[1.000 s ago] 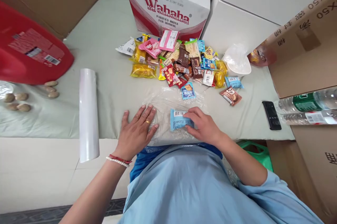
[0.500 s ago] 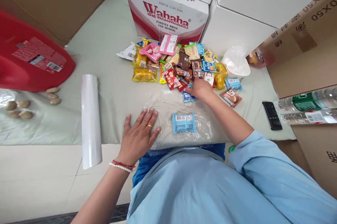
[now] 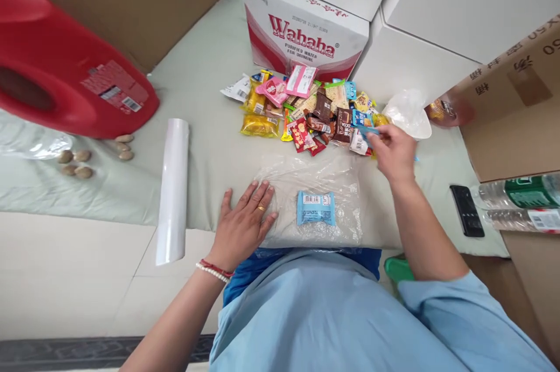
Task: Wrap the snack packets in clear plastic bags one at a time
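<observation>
My left hand [image 3: 245, 214] lies flat with its fingers spread, on the left edge of a clear plastic sheet [image 3: 280, 176]. On that sheet rests a light blue snack packet [image 3: 315, 209], barcode upward. My right hand [image 3: 397, 153] is over the right side of a heap of wrapped snacks [image 3: 321, 105], its thumb and fingers pinched on a small blue packet [image 3: 373, 134], mostly hidden by the fingers. Close by in the heap are a blue-and-yellow packet [image 3: 362, 119], a brown cocoa packet [image 3: 343, 124] and a red packet [image 3: 301, 135].
A Wahaba water carton [image 3: 306, 34] stands behind the heap. At left are a white film roll [image 3: 172, 191], a red jug [image 3: 74, 63] and several walnut-like brown things [image 3: 83, 172]. On the right are a white bowl [image 3: 422, 127], a phone [image 3: 467, 210] and plastic bottles [image 3: 525, 191].
My right hand has moved right and lifted a small blue packet from the heap's front edge. The view has shifted; my left hand stays flat on the sheet.
</observation>
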Demonstrator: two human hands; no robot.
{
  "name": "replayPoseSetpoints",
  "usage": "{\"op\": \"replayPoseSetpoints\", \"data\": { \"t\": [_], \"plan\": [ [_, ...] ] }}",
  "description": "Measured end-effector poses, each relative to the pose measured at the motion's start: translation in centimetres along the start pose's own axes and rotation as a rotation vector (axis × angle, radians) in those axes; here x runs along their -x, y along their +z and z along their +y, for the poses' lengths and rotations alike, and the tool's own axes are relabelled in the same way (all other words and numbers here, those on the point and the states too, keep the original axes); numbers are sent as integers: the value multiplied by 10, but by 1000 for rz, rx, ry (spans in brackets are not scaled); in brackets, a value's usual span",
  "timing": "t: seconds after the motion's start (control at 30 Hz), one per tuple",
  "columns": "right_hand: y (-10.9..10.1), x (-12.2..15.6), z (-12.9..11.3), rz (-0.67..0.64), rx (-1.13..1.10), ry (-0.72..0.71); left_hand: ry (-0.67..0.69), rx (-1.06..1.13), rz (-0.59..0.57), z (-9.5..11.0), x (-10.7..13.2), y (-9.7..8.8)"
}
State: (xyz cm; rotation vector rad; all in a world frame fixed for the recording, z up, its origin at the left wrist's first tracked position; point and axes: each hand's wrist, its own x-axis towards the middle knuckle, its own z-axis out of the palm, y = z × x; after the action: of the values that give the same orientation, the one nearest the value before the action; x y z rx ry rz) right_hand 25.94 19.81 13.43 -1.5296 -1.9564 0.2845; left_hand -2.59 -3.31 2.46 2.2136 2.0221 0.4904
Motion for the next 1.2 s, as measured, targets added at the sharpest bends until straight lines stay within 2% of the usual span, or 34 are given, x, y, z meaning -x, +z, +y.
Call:
{"op": "replayPoseSetpoints", "data": {
  "t": [0.03,0.1,0.17,0.23,0.33,0.4,0.53,0.63,0.73,0.9,1.03,1.2],
  "plan": [
    [-13,15,-10,58,21,-79,-5,6,-3,0,0,0],
    [-29,53,-35,11,79,-262,-14,14,-5,1,-1,0],
    [-25,93,-58,-184,135,-385,-24,14,-4,2,-2,0],
    [-7,125,-72,-425,262,-397,-29,10,-5,2,-2,0],
    [18,146,-77,-747,356,-354,-30,5,-12,3,-2,0],
    [21,143,-72,-849,278,-317,-28,7,-18,3,-2,-1],
    [3,122,-61,-842,140,-254,-34,14,-17,4,-2,-2],
    [-4,110,-60,-869,244,-182,-39,7,-17,4,-2,-2],
    [-1,107,-62,-937,362,-125,-41,13,-19,4,-2,-1],
    [4,115,-62,-931,360,-238,-40,37,-8,4,-2,-1],
    [9,118,-62,-976,339,-346,-43,45,-9,3,-1,-1],
    [12,110,-58,-980,386,-372,-39,76,-22,0,0,-4]
  ]
}}
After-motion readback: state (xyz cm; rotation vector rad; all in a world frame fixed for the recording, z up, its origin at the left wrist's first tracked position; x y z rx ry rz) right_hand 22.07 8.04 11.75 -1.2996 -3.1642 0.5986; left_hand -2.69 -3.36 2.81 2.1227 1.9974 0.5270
